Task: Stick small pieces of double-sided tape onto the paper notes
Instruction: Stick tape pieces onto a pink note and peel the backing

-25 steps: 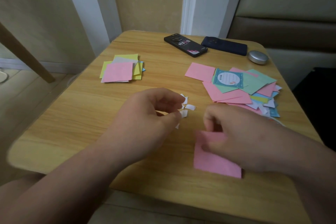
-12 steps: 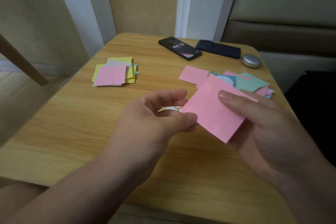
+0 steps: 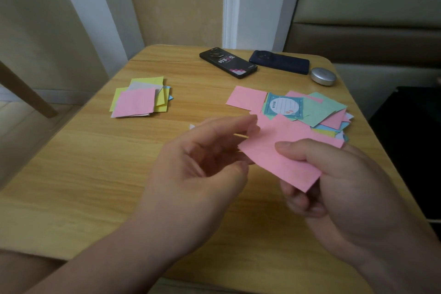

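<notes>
Right hand (image 3: 353, 188) pinches pink note (image 3: 262, 148), thumb on top. Left hand (image 3: 202, 167) fingers curl at its left edge; their grip cannot be told. Note lies flatter than before.

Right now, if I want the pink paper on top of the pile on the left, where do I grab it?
Pinch the top pink note at its near left corner, coming from the near side. It lies flat and uncovered on the left pile, and that corner pokes out past the yellow notes, so a fingertip can probably slide under it alone.
</notes>
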A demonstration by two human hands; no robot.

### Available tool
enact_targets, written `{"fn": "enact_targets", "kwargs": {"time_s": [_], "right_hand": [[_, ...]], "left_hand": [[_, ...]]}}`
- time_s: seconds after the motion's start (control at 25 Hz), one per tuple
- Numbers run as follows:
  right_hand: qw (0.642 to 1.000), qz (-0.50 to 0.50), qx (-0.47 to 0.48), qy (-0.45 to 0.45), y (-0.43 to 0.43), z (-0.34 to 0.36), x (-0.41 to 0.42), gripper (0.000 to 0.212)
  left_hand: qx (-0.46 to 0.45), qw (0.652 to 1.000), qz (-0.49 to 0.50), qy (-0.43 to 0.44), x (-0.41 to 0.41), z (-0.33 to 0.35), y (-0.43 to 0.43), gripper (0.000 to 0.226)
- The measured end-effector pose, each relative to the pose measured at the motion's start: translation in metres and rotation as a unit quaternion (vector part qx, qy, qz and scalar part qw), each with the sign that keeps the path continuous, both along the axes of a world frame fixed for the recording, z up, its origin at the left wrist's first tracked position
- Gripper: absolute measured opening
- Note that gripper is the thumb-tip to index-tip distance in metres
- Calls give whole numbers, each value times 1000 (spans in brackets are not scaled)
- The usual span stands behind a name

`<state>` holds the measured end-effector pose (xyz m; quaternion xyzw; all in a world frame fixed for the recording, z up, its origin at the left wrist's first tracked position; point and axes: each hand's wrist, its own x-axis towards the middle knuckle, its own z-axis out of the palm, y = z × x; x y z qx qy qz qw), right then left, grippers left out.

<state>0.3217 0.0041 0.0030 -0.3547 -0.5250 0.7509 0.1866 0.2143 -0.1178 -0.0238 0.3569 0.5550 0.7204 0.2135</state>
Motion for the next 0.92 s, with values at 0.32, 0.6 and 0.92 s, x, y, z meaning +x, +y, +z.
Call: {"fn": "enact_targets", "kwargs": {"time_s": [0.32,0.6,0.92], "right_hand": [[999,30,-16,39,1,2,1,17],[996,60,-24,63,3,4,1,21],[993,91,-35,68,5,5,2,21]], "left_hand": [[17,995,32,97,-1,-3,2,35],[-8,979,55,197,-3,-4,0,33],[-40,949,114,292,-3,-2,0,28]]}}
